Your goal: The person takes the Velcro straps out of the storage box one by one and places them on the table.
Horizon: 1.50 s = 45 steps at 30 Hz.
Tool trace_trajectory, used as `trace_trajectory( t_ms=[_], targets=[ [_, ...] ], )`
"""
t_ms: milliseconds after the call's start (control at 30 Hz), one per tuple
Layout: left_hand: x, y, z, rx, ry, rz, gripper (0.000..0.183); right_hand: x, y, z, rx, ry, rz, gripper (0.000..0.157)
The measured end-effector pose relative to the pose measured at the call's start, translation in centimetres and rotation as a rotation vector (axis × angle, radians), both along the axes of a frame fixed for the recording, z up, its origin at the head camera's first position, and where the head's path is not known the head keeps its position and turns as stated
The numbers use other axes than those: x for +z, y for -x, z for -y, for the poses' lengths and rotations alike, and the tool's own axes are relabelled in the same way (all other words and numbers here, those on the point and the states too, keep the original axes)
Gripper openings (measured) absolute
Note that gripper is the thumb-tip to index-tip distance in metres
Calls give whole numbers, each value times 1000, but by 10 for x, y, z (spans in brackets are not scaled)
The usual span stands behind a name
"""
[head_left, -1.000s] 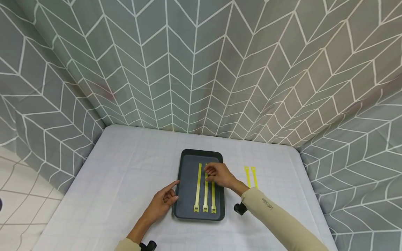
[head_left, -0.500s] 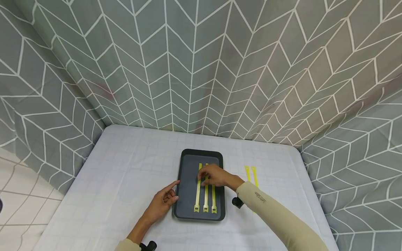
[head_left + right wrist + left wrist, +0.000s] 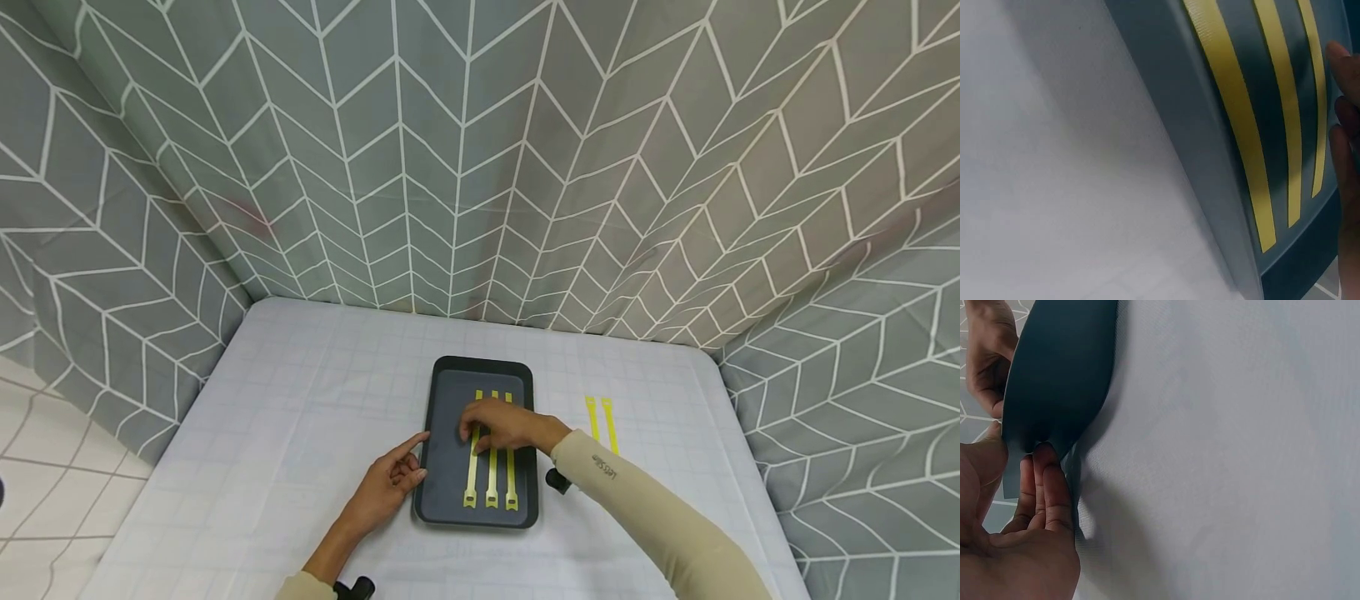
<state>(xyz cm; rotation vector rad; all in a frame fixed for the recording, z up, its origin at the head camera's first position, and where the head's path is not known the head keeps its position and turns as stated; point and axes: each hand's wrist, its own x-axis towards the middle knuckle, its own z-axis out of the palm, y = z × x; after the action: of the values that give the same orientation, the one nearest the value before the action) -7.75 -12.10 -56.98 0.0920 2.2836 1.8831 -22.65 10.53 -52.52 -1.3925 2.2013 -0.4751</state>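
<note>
So the main container here is a dark grey tray [image 3: 445, 454], a rounded rectangle with a raised rim, sitting on the white-covered bench [image 3: 322, 433] with its long side running away from the person. Three yellow straps are lying flat in it, lengthwise and side by side with gaps between: left strap [image 3: 471, 479], middle strap [image 3: 492, 479] and right strap [image 3: 512, 479]. All three have their slotted heads at the near end, and they're bunched toward the right half, so the left strip of the tray floor is bare.

Right hand [image 3: 504, 423] is reaching over the right rim and covers part of the straps. Its fingers [image 3: 1346, 72] are loosely bent with a gap between them, right by the left strap. I don't see anything held in there, and I honestly can't tell if the tips are touching the strap or the tray floor.

Left hand [image 3: 384, 490] is at the tray's left side, index finger and thumb apart, both at the rim. The wrist view shows more fingertips against the tray's outer side. Looks like contact with a half-open hand; can't tell how firm.

Outside the tray, two more yellow straps [image 3: 611, 429] are on the bench to the right, next to each other, partly hidden by the right sleeve [image 3: 660, 517].
</note>
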Motion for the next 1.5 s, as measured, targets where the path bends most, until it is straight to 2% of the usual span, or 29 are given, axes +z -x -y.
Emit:
trace_trajectory(
  t_ms=[233,667,1000,1233,1500],
  targets=[
    [0,0,-1,8,24,18,58,-3,-1,1,59,-32,-39,17],
    [1,1,-1,-2,5,15,59,-4,3,3,152,-44,-32,14],
    [-2,2,-1,-6,-3,-2,58,-4,5,5,203,-36,-97,14],
    [-2,2,-1,-15,-6,-10,59,-5,4,7,215,-19,-114,13],
    [-2,1,1,-22,-13,-9,58,-6,-1,12,175,-61,-148,13]
  ],
)
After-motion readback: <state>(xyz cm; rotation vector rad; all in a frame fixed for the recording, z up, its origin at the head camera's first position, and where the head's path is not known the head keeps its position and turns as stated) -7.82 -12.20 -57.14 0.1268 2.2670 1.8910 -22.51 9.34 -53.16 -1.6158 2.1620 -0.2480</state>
